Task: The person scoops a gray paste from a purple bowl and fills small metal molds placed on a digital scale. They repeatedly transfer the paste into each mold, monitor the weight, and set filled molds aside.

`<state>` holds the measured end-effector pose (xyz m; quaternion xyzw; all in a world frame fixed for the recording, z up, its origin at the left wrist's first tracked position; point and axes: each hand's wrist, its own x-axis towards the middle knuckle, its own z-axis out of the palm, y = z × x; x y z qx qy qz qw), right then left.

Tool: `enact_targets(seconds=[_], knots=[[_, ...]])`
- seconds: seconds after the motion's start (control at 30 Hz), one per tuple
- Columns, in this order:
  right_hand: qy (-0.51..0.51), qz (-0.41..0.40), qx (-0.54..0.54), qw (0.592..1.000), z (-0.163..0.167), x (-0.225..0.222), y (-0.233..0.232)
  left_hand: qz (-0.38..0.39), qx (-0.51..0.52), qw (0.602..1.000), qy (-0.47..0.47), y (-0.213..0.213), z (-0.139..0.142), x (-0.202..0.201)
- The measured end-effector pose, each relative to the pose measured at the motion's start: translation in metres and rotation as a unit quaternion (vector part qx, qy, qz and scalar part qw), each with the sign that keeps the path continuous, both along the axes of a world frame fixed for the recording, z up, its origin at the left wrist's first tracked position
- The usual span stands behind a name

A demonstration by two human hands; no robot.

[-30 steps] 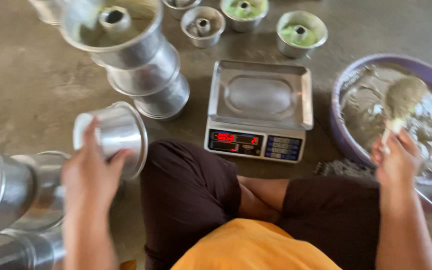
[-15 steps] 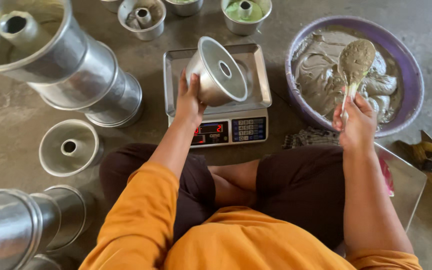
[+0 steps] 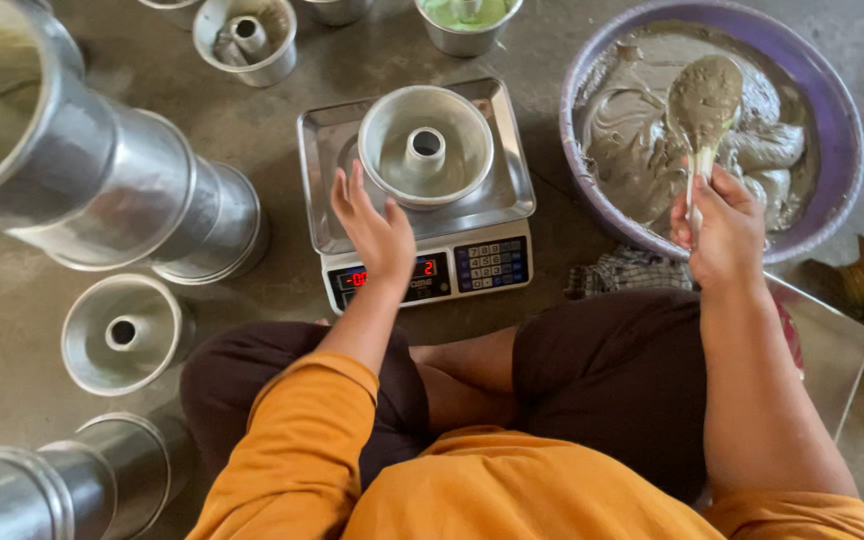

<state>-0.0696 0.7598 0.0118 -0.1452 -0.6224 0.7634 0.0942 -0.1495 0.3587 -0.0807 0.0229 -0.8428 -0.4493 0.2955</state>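
Floor: you sit cross-legged on a bare grey concrete floor (image 3: 282, 110), with everything laid out on it around your knees.
Change: half a second ago your left hand carried the ring mould tilted on its side above the scale; now the mould (image 3: 425, 146) sits flat on the scale (image 3: 324, 150) and the hand has let go.
Meaning: as I judge it, the empty mould is placed for weighing and ready to take batter.
Left hand: your left hand (image 3: 374, 228) is open, fingers spread, holding nothing, just short of the mould's near rim.
Right hand: your right hand (image 3: 720, 232) is closed round the handle of the spoon (image 3: 704, 105).
Spoon: its long axis runs straight away from that hand, the loaded bowl raised over the purple basin (image 3: 845, 150) of grey batter.
Mould: mouth up, centre tube upright; being round, it has no long axis.
Beside your left hand: stacked moulds (image 3: 142, 190) lie further left.
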Motion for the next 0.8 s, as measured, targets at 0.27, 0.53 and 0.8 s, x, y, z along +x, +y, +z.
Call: enact_targets(seconds=[0.27, 0.53, 0.8], knots=[[0.013, -0.001, -0.010, 1.000, -0.001, 0.006, 0.006, -0.357, -0.362, 0.860, 0.050, 0.069, 0.014, 0.074], [0.025, -0.004, -0.017, 1.000, -0.004, 0.008, 0.007, -0.380, -0.483, 0.785, -0.078, 0.081, -0.022, 0.077], [-0.046, -0.016, 0.183, 0.982, -0.004, -0.006, 0.013, -0.346, -0.504, 0.788, -0.071, 0.083, -0.036, 0.079]])
